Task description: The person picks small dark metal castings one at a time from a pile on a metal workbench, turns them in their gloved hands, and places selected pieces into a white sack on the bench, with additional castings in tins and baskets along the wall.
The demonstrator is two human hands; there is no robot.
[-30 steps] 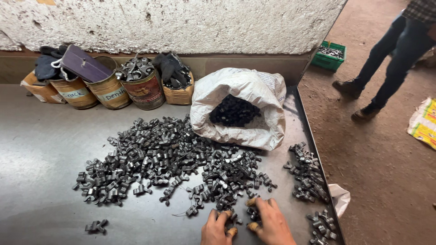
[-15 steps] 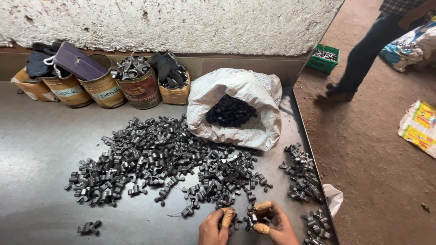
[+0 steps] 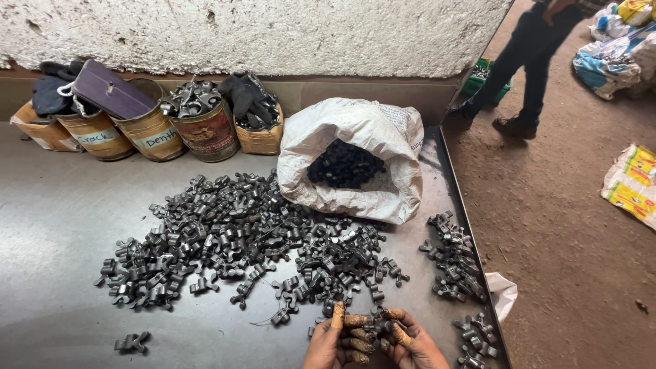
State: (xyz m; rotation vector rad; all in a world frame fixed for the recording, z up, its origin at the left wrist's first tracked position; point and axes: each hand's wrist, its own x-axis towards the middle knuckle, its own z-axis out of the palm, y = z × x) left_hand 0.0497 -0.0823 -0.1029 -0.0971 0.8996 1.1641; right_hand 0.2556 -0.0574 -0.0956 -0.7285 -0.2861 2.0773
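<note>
A wide pile of small dark metal parts (image 3: 232, 239) lies spread across the grey steel table (image 3: 55, 232). At the bottom edge my left hand (image 3: 331, 342) and my right hand (image 3: 410, 345) are pressed together, fingers curled around a few of these parts (image 3: 374, 328) lifted from the near end of the pile. Yellowish tape wraps several fingertips. Behind the pile an open white sack (image 3: 355, 154) holds more black parts.
Several tins and tubs (image 3: 154, 130) of parts and gloves line the back wall. Smaller heaps of parts (image 3: 454, 256) run along the table's right rim. One loose part (image 3: 132, 342) lies at the front left. A person (image 3: 526, 61) stands on the dirt floor beyond, by a green crate (image 3: 482, 75).
My hands have lifted slightly and closed together on a few parts. The person at the right has walked further away along the floor.
</note>
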